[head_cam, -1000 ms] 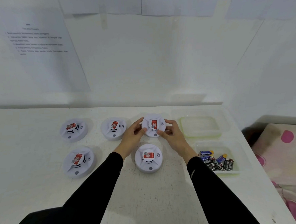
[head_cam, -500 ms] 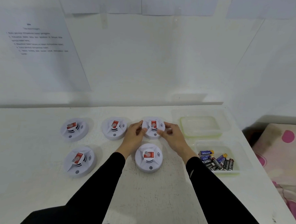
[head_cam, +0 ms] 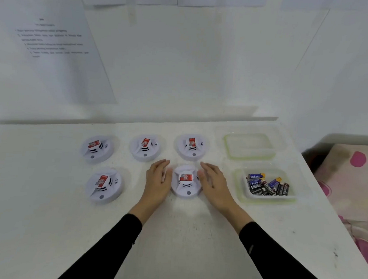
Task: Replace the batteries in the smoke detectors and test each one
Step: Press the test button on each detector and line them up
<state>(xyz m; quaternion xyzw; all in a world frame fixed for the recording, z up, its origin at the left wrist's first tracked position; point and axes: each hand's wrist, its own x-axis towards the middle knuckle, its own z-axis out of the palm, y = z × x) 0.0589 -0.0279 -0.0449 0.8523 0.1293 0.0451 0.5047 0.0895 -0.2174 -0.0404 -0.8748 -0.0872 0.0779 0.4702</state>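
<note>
Head view: the person's two hands flanked the near-right smoke detector (head_cam: 186, 181) on the white worktop (head_cam: 46, 228).
Left hand (head_cam: 157, 180): spread, fingers extended, palm turned toward the detector's left edge; it appeared to touch or nearly touch the rim, though blur prevented certainty. Nothing was gripped.
Right hand (head_cam: 213, 183): likewise spread, set against the detector's right side, holding nothing.
Reason for hold: judged to be the start of a two-handed grip, one hand either side, as suits lifting the round housing or twisting it to reach the battery bay.
Detector layout: five units lay face up in two rows, each with a red label. Back row: back-left detector (head_cam: 95, 148), back-middle detector (head_cam: 144, 147), back-right detector (head_cam: 191, 147). Front row: front-left detector (head_cam: 103, 184) and the unit between the hands.
Battery supply: a clear container (head_cam: 240, 185) just right of the right hand held a loose heap of batteries (head_cam: 266, 185), within easy reach.
Second container (head_cam: 251, 146): behind the first, apparently bare; probably for spent cells.
Obstructions: the back-right detector sat close behind the fingertips, so a forward reach risked nudging it. The worktop nearer the person carried nothing.
Surroundings: printed sheets (head_cam: 55, 47) on the wall, text unreadable; a patterned bed (head_cam: 351, 182) to the right.
</note>
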